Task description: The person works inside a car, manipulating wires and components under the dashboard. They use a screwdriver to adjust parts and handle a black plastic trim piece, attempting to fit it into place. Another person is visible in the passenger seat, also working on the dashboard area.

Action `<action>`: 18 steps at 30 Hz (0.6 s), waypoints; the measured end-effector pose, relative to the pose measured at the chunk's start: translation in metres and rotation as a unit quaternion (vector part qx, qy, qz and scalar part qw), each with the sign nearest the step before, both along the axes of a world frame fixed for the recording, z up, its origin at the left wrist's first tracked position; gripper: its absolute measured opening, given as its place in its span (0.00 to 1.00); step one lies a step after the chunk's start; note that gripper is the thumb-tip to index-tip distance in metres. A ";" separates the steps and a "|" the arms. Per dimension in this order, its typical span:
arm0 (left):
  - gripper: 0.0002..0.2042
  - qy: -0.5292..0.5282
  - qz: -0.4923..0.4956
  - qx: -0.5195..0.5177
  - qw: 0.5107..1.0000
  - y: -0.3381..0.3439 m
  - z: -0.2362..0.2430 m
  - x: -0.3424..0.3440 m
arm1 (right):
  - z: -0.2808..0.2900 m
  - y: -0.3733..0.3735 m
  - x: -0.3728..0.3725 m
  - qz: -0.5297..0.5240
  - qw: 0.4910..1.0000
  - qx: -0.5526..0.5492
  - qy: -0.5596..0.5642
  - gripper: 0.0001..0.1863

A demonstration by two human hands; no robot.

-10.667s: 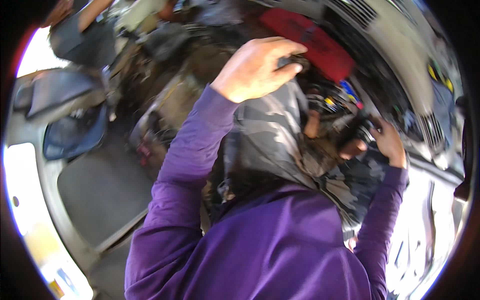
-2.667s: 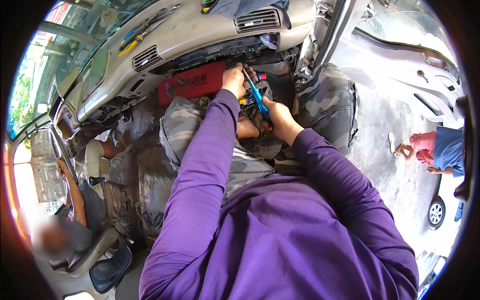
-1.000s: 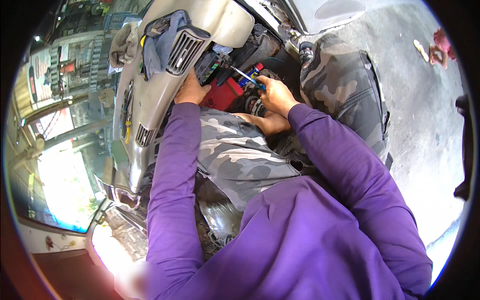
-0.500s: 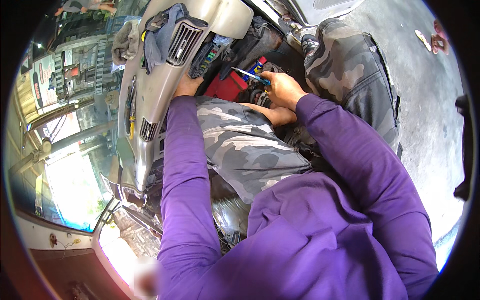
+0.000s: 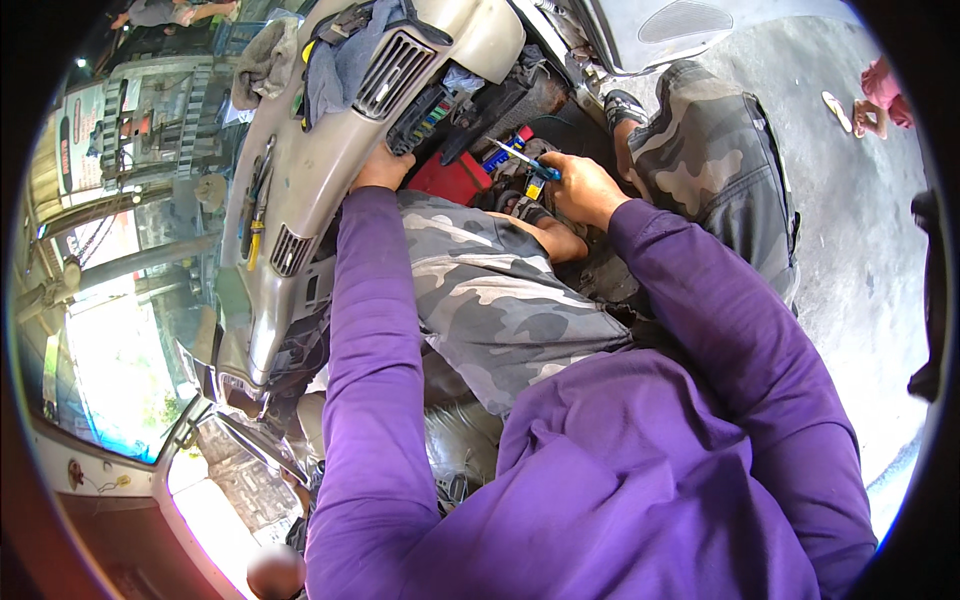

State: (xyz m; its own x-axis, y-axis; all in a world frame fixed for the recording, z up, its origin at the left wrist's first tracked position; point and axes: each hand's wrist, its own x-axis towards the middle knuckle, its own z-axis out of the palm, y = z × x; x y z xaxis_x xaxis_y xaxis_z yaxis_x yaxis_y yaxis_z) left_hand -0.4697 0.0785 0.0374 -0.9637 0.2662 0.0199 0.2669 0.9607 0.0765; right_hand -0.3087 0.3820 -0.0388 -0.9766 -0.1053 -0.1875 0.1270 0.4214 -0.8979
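Observation:
My right hand [image 5: 588,188] is closed around the blue handle of a slim screwdriver [image 5: 522,158]. Its long pale shaft points up and to the left, toward the space below the dashboard. At the lower edge of the beige dashboard [image 5: 325,170], my left hand [image 5: 382,168] reaches in beside an opening; most of its fingers are hidden there. Just above it is a fuse box [image 5: 422,118] with small coloured fuses. A red box-like object [image 5: 450,180] lies below the fuse box, and a blue item [image 5: 505,150] sits behind the screwdriver shaft.
My knees in camouflage trousers [image 5: 480,270] lie beneath my arms. Grey cloths [image 5: 350,60] and yellow-handled tools [image 5: 255,230] rest on the dashboard by the windscreen. An open door [image 5: 680,30] stands at the far right. Another person [image 5: 275,570] shows at lower left.
My right hand has shifted slightly right and down with the screwdriver. The left hand stays at the dashboard edge. My view has shifted a little, and more of the person at lower left shows.

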 end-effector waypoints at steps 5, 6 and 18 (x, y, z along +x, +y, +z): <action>0.38 0.020 -0.060 0.008 0.998 0.025 0.019 0.015 | -0.009 0.001 -0.006 -0.015 1.000 -0.006 0.006 0.21; 0.37 0.040 -0.063 0.001 0.997 0.020 0.017 0.014 | -0.008 -0.002 -0.006 -0.014 1.000 -0.009 0.009 0.21; 0.30 0.027 -0.061 0.081 0.994 -0.005 -0.021 -0.028 | -0.015 -0.005 -0.006 -0.013 1.000 -0.007 0.018 0.18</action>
State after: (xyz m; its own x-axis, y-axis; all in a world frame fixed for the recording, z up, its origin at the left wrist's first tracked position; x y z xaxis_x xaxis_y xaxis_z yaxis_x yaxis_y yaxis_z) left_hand -0.4978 0.0733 0.0166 -0.9209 0.3697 0.1237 0.3884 0.8973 0.2096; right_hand -0.3144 0.3767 -0.0541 -0.9852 -0.0817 -0.1508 0.1053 0.4060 -0.9078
